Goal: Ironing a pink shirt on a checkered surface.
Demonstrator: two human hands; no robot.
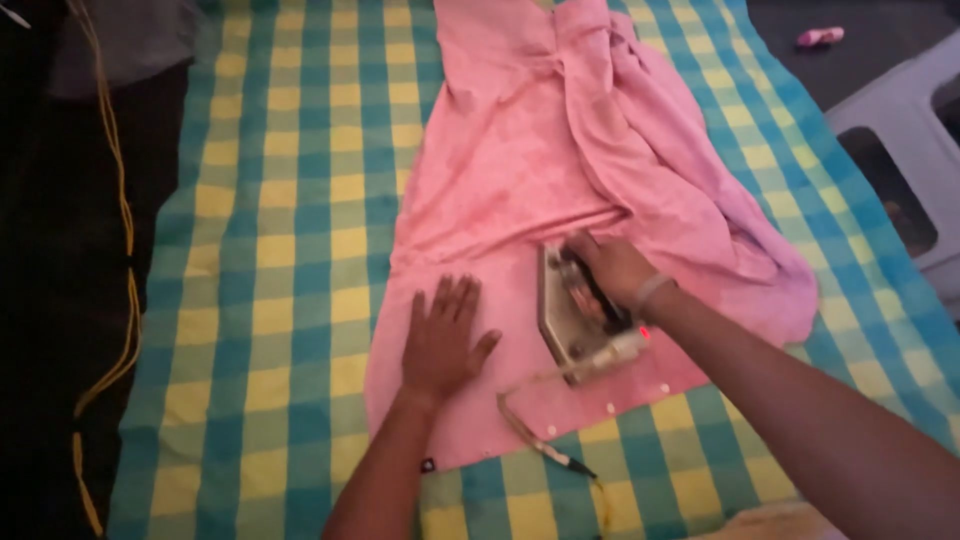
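The right hand (612,268) was clamped around the dark handle of a metal iron (572,312), which sat flat on a pink garment (500,170) with its pointed end aimed away from the person. A small red light glowed at the near end of the iron, just beside the right wrist, and a pale band circled that wrist. The left hand (443,338) lay just to the left of the iron, palm down with fingers spread and flat, pressing on the smooth lower part of the pink cloth and gripping nothing. The two hands were near each other but not touching, with the iron's left edge between them. From the iron's near end a light cord (530,425) looped toward the person, crossing the hem of the garment below the left hand and running off the cloth's lower edge. Beyond the right hand, the garment was bunched in loose folds, while the part ahead of the left hand lay flatter. Small white buttons dotted the hem below the right forearm. Under everything was a checked blanket (290,250) in green, blue and yellow. Far to the left of the left hand a yellow cable (125,250) trailed along the dark floor, and well beyond the right arm stood a white plastic stool (905,120).
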